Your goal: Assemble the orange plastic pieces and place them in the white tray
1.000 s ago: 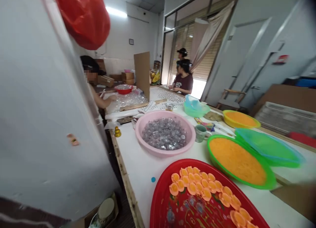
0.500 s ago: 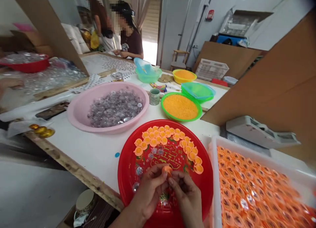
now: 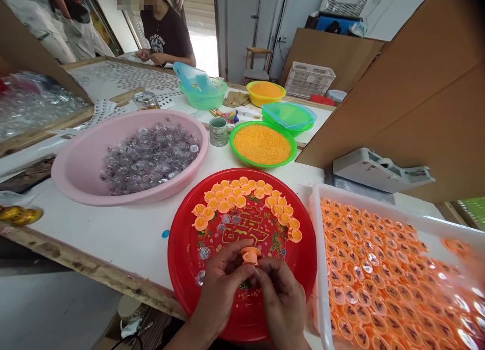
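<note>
Over the red tray (image 3: 178, 269), a small orange toy cup (image 3: 250, 255) with a wide rim is pinched between my two hands. My left hand (image 3: 223, 277) has thumb and fingers closed on its side. My right hand (image 3: 281, 284) has its fingertips closed at the cup's lower right; part of the grip is hidden. More orange cups (image 3: 223, 205), filled with yellow-orange, line the tray's far side in an arc. A few clear plastic domes (image 3: 205, 252) lie at the tray's left, partly beside my left hand.
Left stands a pink basin (image 3: 71, 173) of clear domes. Behind the tray are a green bowl (image 3: 262, 144) of orange granules and a mug (image 3: 219, 133). A white crate (image 3: 318, 229) of orange pieces sits at right, below a cardboard panel (image 3: 409, 112). Another person (image 3: 168, 34) sits across.
My view has shifted, so the table things appear further left and higher. The orange cup has turned in my fingers and now shows its side, rim upward.
</note>
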The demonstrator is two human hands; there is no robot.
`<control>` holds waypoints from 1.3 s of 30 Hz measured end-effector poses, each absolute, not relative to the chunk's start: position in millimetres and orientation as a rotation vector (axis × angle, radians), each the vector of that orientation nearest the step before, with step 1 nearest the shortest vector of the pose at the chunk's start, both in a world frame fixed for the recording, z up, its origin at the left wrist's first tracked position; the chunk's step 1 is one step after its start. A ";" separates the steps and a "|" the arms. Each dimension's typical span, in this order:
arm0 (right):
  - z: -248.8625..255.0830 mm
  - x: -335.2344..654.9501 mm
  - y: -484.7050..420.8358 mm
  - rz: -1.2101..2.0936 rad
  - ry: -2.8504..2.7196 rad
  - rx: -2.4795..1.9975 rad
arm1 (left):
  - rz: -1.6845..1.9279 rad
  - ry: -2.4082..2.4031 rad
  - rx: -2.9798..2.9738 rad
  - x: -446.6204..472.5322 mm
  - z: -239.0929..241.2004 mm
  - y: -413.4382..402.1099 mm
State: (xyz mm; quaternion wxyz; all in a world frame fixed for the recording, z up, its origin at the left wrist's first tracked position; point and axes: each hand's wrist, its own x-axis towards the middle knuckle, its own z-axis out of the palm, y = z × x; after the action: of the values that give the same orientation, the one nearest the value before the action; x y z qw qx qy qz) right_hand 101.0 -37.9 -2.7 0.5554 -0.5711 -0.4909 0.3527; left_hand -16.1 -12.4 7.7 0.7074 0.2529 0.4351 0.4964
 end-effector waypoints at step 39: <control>21.5 92.2 -52.4 0.353 -1.466 -1.380 | 1.074 0.675 0.336 -15.3 28.4 -21.5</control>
State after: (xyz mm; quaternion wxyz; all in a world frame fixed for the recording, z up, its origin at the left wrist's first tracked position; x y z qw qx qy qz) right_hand 92.2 -52.4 21.5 0.5217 -0.5760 -0.6119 0.1474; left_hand -15.3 -21.5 28.4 0.7923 0.1564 0.3137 0.4995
